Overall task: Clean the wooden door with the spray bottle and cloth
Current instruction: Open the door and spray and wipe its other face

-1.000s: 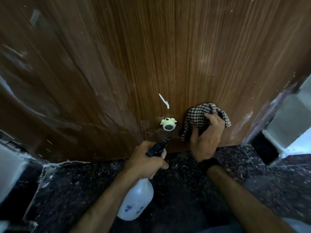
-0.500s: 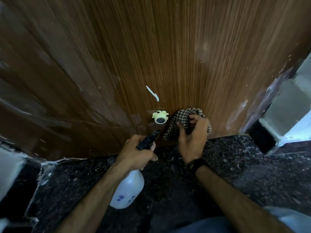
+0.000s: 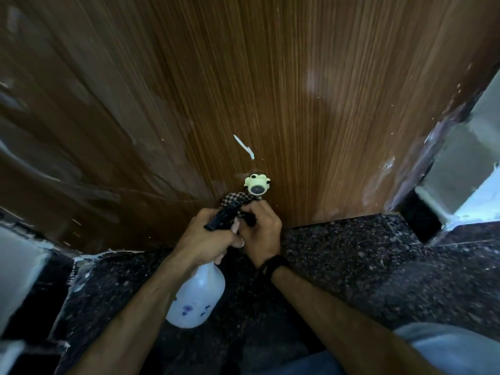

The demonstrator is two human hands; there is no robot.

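Fingers of the right hand curl round the bunched checked cloth and press it to the door low down, close above its bottom edge and just under the pale stopper, probably because that strip by the floor collects the most grime. Left hand grips the neck of the spray bottle, fingers wrapped at the black trigger head, which points at the door; the white body hangs down over the floor, kept ready for another squirt rather than set aside. A white streak sits on the wood above the stopper, not yet wiped. Against the frame half a second back, the cloth has gone from the stopper's right side to beneath it and leftward, and now lies partly hidden behind the trigger head, the two hands nearly touching
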